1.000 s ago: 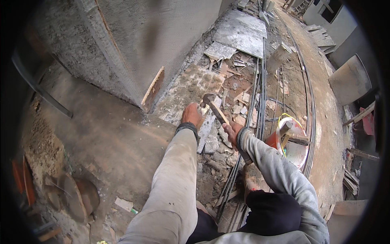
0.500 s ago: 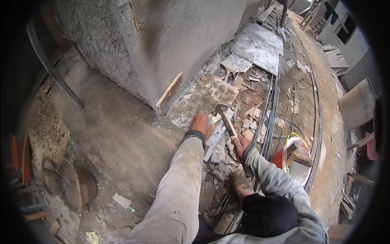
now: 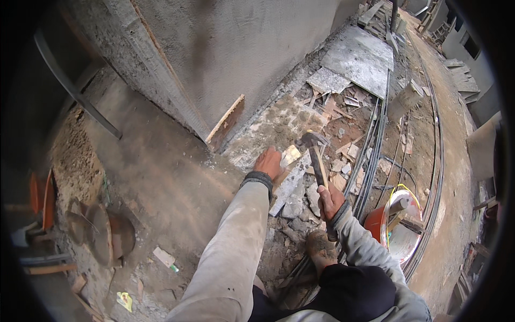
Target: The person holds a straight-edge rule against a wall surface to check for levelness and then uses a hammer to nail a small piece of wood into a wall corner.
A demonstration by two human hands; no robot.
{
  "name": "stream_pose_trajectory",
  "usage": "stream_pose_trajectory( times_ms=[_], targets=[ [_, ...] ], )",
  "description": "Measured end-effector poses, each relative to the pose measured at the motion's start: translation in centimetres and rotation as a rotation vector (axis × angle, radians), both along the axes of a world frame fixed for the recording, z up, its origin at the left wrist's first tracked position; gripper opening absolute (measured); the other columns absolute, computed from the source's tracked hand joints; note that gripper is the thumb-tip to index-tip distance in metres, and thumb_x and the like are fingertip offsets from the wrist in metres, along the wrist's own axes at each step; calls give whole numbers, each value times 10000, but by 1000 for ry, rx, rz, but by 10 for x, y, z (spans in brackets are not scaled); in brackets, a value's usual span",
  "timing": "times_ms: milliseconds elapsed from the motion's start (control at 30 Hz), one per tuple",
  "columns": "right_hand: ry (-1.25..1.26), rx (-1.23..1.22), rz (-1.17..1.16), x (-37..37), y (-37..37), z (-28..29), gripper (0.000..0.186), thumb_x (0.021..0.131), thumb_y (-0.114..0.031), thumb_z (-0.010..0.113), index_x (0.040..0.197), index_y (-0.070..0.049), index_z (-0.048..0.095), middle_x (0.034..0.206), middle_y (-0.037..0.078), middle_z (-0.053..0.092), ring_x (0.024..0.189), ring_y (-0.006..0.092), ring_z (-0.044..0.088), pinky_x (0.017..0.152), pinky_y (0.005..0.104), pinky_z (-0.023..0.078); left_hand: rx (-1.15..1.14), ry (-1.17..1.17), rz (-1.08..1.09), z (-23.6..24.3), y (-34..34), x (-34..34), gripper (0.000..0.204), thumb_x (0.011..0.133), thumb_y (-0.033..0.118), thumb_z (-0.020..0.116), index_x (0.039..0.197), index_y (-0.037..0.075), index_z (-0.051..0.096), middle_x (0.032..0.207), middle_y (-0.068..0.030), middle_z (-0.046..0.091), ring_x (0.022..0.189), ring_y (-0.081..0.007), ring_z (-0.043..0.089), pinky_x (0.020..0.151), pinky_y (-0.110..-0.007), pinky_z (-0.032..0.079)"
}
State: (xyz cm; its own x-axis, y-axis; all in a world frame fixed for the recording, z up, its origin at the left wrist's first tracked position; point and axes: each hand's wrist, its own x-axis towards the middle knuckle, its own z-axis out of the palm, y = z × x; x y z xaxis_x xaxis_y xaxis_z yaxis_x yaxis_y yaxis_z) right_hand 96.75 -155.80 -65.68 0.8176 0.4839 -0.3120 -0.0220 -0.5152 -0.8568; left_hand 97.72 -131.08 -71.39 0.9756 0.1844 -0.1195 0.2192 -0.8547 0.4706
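My right hand (image 3: 331,200) grips the wooden handle of a hammer (image 3: 316,155), whose dark head is raised just above the rubble. My left hand (image 3: 267,162) reaches forward and rests on a pale flat piece of broken tile or wood (image 3: 290,156) among the debris. A long grey slab fragment (image 3: 289,185) lies between my two hands. The hammer head sits a little to the right of the piece under my left hand. My bare foot (image 3: 321,248) stands on the rubble below the right hand.
A grey plastered wall (image 3: 241,48) rises ahead, a wooden board (image 3: 225,122) leaning at its base. Long steel bars (image 3: 370,161) run along the right. An orange bucket (image 3: 394,228) stands at right. Round pans (image 3: 102,236) lie at left. Flat slabs (image 3: 359,56) lie farther off.
The view has shifted closer to the wall. My left hand has moved onto the pale piece, and the hammer in my right hand stays raised over the rubble.
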Motion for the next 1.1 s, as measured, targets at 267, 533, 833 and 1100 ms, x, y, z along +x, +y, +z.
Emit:
stream_pose_trajectory(
  times_ms=[267, 533, 833, 1100],
  targets=[
    [99, 251, -81, 6, 2, -10, 353, 945, -393, 419, 869, -51, 469, 526, 7, 476, 408, 113, 469, 414, 265, 383, 35, 89, 55, 14, -9, 7, 414, 653, 297, 752, 887, -16, 615, 971, -217, 590, 963, -384, 564, 849, -419, 456],
    [91, 321, -85, 42, 20, -21, 222, 925, -268, 474, 912, -46, 472, 540, 11, 485, 387, 111, 494, 375, 263, 396, 16, 41, 67, 9, -34, 1, 600, 634, 381, 708, 953, -110, 577, 912, -287, 587, 930, -413, 572, 815, -435, 462],
    [33, 594, -37, 66, 61, -28, 317, 758, -117, 697, 994, -17, 511, 800, 26, 555, 673, 94, 552, 598, 251, 468, -1572, -122, 540, 42, -55, 6, 370, 798, 228, 707, 989, -20, 510, 943, -107, 610, 814, -165, 614, 701, -291, 520],
    [-71, 705, 85, 98, 68, -1, 338, 699, -68, 706, 963, -17, 502, 721, -2, 531, 573, 67, 506, 515, 222, 415, -765, -349, 381, 114, -18, -39, 383, 862, 239, 646, 1137, -11, 553, 931, -49, 597, 798, -69, 545, 683, -227, 478]
  ],
)
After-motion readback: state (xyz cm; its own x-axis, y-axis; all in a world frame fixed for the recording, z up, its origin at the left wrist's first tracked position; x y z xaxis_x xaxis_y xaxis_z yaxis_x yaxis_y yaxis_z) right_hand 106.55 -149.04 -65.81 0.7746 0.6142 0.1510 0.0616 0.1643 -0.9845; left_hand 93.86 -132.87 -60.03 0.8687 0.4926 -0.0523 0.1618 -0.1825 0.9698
